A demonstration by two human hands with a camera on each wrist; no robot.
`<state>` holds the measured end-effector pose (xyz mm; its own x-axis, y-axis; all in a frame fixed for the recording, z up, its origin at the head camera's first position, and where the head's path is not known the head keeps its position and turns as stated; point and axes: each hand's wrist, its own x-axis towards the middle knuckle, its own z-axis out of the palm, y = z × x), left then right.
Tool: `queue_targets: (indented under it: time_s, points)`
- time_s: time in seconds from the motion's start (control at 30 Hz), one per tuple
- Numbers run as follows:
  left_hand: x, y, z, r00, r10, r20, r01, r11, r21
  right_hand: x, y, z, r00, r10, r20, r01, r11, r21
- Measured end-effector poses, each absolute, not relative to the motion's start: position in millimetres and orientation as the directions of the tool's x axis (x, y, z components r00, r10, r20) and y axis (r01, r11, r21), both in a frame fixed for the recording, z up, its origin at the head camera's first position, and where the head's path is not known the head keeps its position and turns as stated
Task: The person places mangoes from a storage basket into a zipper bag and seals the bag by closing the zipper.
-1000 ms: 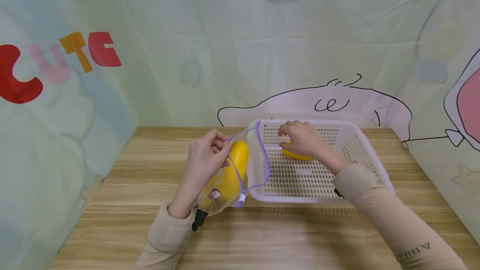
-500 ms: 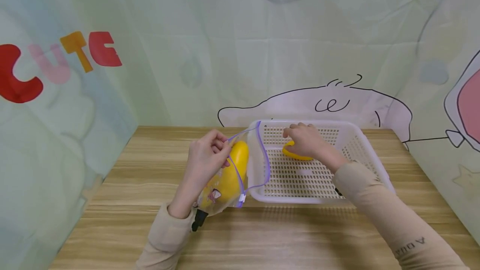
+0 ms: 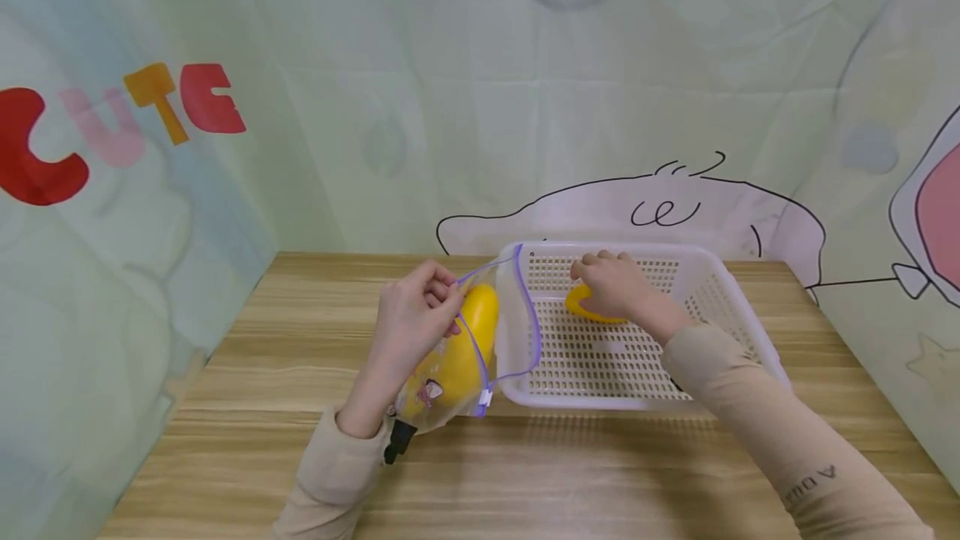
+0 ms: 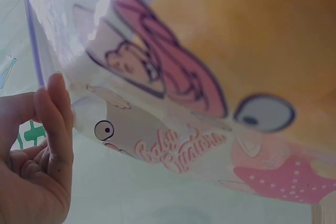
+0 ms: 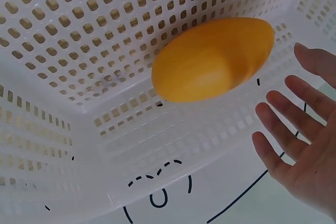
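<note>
My left hand [image 3: 411, 315] pinches the mouth edge of a clear, purple-rimmed zip bag [image 3: 427, 394]. The bag gapes toward the basket and has yellow mangoes [image 3: 480, 327] inside; how many cannot be told. In the left wrist view, thumb and fingers [image 4: 55, 114] meet at the bag's edge, beside its printed sea-creature pictures. Another yellow mango [image 5: 210, 59] lies on the floor of the white basket [image 3: 637, 401]. Over it is my right hand [image 3: 618, 283]. The right wrist view has that hand with fingers spread, apart from the mango and holding nothing.
The basket has perforated walls and stands on a wood-grain table [image 3: 300, 357] close to the back backdrop [image 3: 480, 148]. A white slider [image 3: 485, 397] sits at the bag's near corner. The bag's mouth overlaps the basket's left rim.
My right hand has shifted slightly right, leaving more of the loose mango uncovered. The left hand and the bag hold their place.
</note>
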<state>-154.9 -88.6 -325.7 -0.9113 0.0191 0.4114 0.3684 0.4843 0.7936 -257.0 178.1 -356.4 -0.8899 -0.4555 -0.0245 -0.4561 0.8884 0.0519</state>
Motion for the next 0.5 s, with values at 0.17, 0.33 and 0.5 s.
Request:
queue_targets:
  time_s: [0.17,0.33,0.5]
  points:
    - [-154.9,-88.5,-325.2,-0.912,0.02,0.409,0.366,0.484,0.795,-260.9,179.9,-361.2,-0.891,-0.45,-0.063,-0.453,0.89,0.05]
    - [-155.2,-88.8,-325.0,-0.91,0.024,0.414,0.373,0.482,0.792,-263.6,182.3,-364.7,-0.897,-0.429,-0.103,-0.433,0.901,0.017]
    - [-155.2,-89.3,-325.8,-0.908,0.028,0.418,0.379,0.482,0.79,-266.9,184.9,-368.8,-0.902,-0.413,-0.128,-0.415,0.91,-0.004]
